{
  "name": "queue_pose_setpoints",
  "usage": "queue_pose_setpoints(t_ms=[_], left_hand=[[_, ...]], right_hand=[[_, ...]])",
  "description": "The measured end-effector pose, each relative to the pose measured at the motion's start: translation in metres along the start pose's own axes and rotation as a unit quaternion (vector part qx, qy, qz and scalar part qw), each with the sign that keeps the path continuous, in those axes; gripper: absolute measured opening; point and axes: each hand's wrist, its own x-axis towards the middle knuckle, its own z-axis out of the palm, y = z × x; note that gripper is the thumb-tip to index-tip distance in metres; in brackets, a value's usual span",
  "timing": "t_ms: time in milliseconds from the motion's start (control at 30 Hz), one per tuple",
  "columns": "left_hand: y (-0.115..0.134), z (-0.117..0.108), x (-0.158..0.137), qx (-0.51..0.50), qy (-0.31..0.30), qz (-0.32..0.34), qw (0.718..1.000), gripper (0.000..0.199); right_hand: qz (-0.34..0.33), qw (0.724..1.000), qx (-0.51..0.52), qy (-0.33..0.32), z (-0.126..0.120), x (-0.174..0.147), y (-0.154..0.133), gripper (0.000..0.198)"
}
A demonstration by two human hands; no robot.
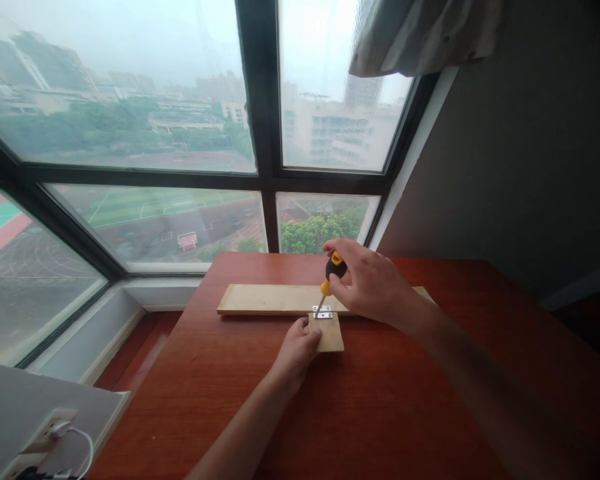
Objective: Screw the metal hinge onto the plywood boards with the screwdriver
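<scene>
So, right-hand fingers are curled round the handle of the yellow-and-black screwdriver point(336, 268), the right hand point(367, 279) itself being above and right of the hinge point(324, 311), the shaft running down to the hinge's near leaf, left end. Left hand point(296, 350) pinches the small board point(333, 339), thumb on top, just this side of the hinge. Long board point(267, 300) lies flat on the far side of the hinge, running out left and right. Table point(380, 407) is under it all. Progress: hinge sits in place across both boards; near-leaf fastening looks unfinished, judging by the driver there. Dark dots show on both leaves, too small to tell screws from bare holes, so can't count what's left.
</scene>
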Motion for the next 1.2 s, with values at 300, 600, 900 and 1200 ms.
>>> queue_pose_setpoints(t_ms=[300, 600, 900, 1200], left_hand=[[0.0, -0.001, 0.0, 0.009, 0.006, 0.0, 1.0, 0.035], [0.001, 0.001, 0.0, 0.005, 0.01, -0.001, 1.0, 0.035], [-0.002, -0.003, 0.002, 0.011, 0.014, -0.002, 1.0, 0.033], [0.0, -0.002, 0.0, 0.005, 0.014, -0.005, 1.0, 0.031]], right_hand=[[0.009, 1.0, 0.007, 0.016, 0.004, 0.002, 0.001, 0.035], [0.032, 0.999, -0.018, 0.035, 0.006, 0.002, 0.0, 0.036], [0.01, 0.999, 0.032, 0.041, 0.014, 0.013, 0.006, 0.031], [-0.015, 0.998, 0.069, -0.004, 0.018, 0.039, 0.01, 0.026]])
